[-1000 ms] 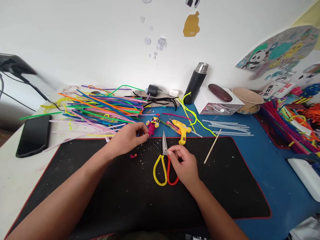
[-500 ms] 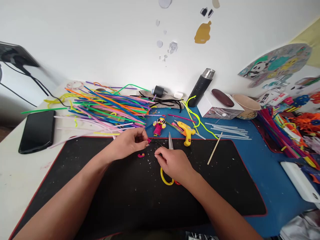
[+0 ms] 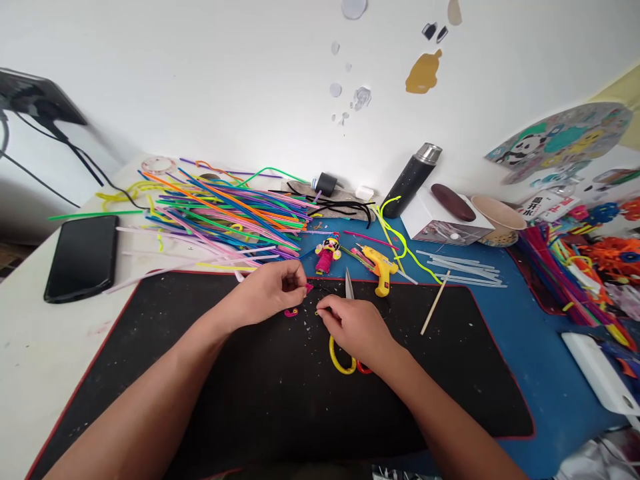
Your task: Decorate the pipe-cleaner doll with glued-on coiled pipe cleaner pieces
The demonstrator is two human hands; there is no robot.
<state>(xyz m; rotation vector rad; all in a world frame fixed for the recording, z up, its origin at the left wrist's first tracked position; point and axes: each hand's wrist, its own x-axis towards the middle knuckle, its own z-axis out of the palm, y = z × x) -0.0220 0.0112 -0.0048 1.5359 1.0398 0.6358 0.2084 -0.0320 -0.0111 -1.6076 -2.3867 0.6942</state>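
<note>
Black mat (image 3: 200, 373) fills the bench in front of me, a heap of coloured pipe cleaners (image 3: 220, 213) behind it. My left hand (image 3: 267, 297) pinches a small pink piece (image 3: 309, 288); my right hand (image 3: 357, 327) lies over the scissors (image 3: 345, 353), fingertips pressed on a tiny yellow bit (image 3: 317, 312) (hard to make out). A pink curl (image 3: 291, 312) lies between them.

1. Even, bright daylight is filling the scene; the white wall (image 3: 200, 73) is reading almost flat, without glare.
2. Soft, faint shadows are lying under the forearms on the black mat (image 3: 250, 400).
3. Wide-lens distortion is bowing the table edges and stretching the corners.
4. The far right clutter (image 3: 600, 260) is looking slightly smeared; the centre is staying sharp.
</note>
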